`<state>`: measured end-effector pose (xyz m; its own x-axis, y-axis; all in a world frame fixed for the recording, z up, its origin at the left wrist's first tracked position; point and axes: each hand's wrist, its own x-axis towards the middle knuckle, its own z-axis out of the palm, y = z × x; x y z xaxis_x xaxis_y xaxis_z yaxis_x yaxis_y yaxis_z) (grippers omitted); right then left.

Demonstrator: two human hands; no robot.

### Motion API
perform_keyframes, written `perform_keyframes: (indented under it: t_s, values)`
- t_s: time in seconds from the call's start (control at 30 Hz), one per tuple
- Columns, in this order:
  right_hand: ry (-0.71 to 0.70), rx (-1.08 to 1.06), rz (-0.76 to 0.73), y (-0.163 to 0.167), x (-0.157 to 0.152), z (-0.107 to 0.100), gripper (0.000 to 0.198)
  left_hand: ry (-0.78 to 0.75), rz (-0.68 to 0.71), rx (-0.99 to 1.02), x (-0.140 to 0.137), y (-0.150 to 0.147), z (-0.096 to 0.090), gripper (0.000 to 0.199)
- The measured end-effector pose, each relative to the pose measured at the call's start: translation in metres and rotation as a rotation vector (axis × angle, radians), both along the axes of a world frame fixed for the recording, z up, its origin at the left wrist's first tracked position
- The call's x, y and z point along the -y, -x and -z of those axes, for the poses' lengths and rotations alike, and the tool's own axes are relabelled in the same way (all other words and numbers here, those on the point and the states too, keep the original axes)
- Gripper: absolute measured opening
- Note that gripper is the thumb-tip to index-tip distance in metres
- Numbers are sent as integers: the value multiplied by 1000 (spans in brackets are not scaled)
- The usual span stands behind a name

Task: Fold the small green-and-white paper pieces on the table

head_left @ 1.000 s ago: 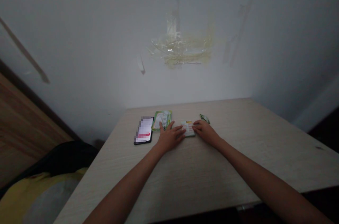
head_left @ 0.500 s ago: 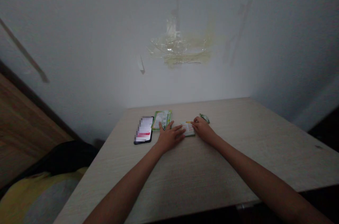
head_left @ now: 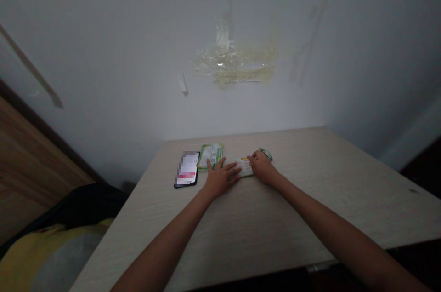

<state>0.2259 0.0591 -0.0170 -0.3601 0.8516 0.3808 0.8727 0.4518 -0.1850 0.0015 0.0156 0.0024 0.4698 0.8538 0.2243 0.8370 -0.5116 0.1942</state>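
A small white packet (head_left: 245,168) with printed text and green edges lies flat on the table. My left hand (head_left: 220,179) is spread, its fingertips resting on the packet's left end and its thumb side at the edge of a larger green-and-white packet (head_left: 207,155). At the upper right edge of the small packet, my right hand (head_left: 263,167) has its fingers pinched together on it. Just beyond the right hand lies a small green-and-white wrapper (head_left: 266,153), partly hidden by that hand.
A phone (head_left: 187,170) with a lit, partly blurred screen lies left of the larger packet. The wooden table (head_left: 237,232) meets a wall (head_left: 155,53) with peeling clear tape (head_left: 234,64). Dark and yellow cloth (head_left: 44,255) sits low at the left.
My right hand has shifted very slightly left along the small packet's edge. The packet's right end has moved a little; my left hand stays in place.
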Motion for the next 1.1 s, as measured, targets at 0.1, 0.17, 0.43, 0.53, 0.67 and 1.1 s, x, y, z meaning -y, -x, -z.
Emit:
perform_keyframes:
  t_s: [0.1, 0.17, 0.43, 0.53, 0.67, 1.1]
  values:
    - [6, -5, -5, 0, 1, -1, 35, -15, -18, 0, 1, -2, 0, 36]
    - [-1, -17, -9, -1, 2, -1, 36, -33, -30, 7, 2, -3, 1, 35]
    - [4, -121, -116, -9, 5, 4, 35, -78, -36, 62, 6, -1, 3, 28]
    - [-6, -166, -141, -11, 5, 5, 35, -102, -43, 68, 7, -1, 2, 24]
    - [-27, -239, -175, -12, 4, 6, 30, -129, -55, 60, 8, -4, 2, 22]
    - [4, -352, -275, -10, 4, 3, 9, -46, -18, 26, 5, -6, 0, 29]
